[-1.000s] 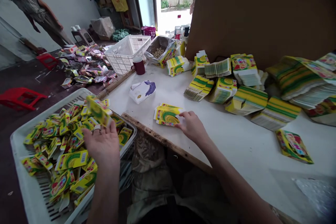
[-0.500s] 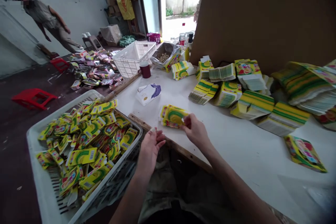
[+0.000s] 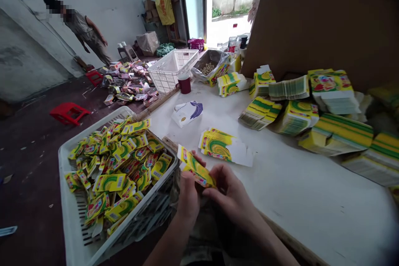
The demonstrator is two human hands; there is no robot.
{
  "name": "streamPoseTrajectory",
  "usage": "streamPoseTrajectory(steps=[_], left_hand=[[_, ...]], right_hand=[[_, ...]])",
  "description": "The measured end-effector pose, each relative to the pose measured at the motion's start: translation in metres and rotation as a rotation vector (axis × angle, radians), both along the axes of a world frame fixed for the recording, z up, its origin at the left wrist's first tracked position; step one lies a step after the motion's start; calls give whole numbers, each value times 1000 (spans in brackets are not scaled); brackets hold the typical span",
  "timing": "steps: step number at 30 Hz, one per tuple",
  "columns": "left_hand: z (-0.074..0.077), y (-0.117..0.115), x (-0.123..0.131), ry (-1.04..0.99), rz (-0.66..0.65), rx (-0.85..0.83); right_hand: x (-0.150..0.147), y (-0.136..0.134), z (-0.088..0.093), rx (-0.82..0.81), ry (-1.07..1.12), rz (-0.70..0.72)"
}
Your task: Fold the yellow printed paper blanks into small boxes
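Note:
My left hand (image 3: 188, 197) and my right hand (image 3: 231, 195) both grip one flat yellow-green carton blank (image 3: 195, 169) in front of me, just off the table's near edge. A small pile of the same blanks (image 3: 222, 146) lies on the white table (image 3: 289, 191) right behind my hands. To my left a white crate (image 3: 72, 232) is full of folded yellow-green cartons (image 3: 121, 162).
Stacks of flat blanks (image 3: 311, 110) line the table's back under a brown board (image 3: 311, 12). A tissue pack (image 3: 187, 113), a dark red mug (image 3: 185, 84), an empty white basket (image 3: 173, 68) and a bag of nuts (image 3: 209, 66) stand farther off. Another person (image 3: 84, 31) stands by the wall; red stools (image 3: 69, 113) and scattered packets (image 3: 127, 83) cover the floor.
My left hand let a folded carton drop into the crate and came back. My right hand picked one blank off the pile; now both hands hold it. My view shifted left.

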State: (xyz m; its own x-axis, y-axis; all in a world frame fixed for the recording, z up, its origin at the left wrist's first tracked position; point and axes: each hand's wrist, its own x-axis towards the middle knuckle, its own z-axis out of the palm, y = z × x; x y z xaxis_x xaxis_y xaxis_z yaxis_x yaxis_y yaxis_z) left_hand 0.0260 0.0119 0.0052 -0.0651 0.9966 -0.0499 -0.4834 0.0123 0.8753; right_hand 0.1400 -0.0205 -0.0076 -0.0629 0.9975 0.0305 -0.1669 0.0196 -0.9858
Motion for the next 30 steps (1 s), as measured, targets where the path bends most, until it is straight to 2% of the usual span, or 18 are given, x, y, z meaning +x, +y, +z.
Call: streamPoseTrajectory(steps=[3, 6, 9, 11, 13, 15, 17, 18, 20, 21, 23, 25, 27, 30], left_hand=[[-12, -1, -7, 150, -73, 74], [-12, 2, -15, 274, -79, 81], [2, 6, -27, 364, -120, 221], [16, 7, -34, 524, -180, 349], [28, 6, -36, 820, -288, 387], [34, 2, -33, 1081, -474, 352], [34, -5, -26, 1202, -606, 314], [31, -8, -23, 1228, -618, 308], [24, -15, -18, 1271, -544, 323], [20, -18, -16, 1290, -505, 343], [14, -22, -14, 1311, -492, 423], [11, -22, -13, 1320, -489, 521], [12, -20, -12, 1339, -472, 561], [13, -14, -10, 1357, -493, 456]], right_hand=[[16, 3, -8, -1, 49, -47], [34, 1, -12, 79, -104, -132], [51, -2, -10, 321, -425, -340], [57, -5, -7, 524, -672, -405], [56, -10, -2, 683, -819, -329], [50, -14, 2, 745, -834, -241], [41, -17, 2, 685, -749, -316], [38, -18, 1, 612, -677, -404], [32, -17, -3, 402, -452, -514], [30, -16, -5, 279, -305, -482], [25, -14, -7, 41, -31, -275], [20, -11, -9, -109, 136, -89], [15, -9, -10, -124, 162, -49], [11, -8, -14, 25, 63, -40]])
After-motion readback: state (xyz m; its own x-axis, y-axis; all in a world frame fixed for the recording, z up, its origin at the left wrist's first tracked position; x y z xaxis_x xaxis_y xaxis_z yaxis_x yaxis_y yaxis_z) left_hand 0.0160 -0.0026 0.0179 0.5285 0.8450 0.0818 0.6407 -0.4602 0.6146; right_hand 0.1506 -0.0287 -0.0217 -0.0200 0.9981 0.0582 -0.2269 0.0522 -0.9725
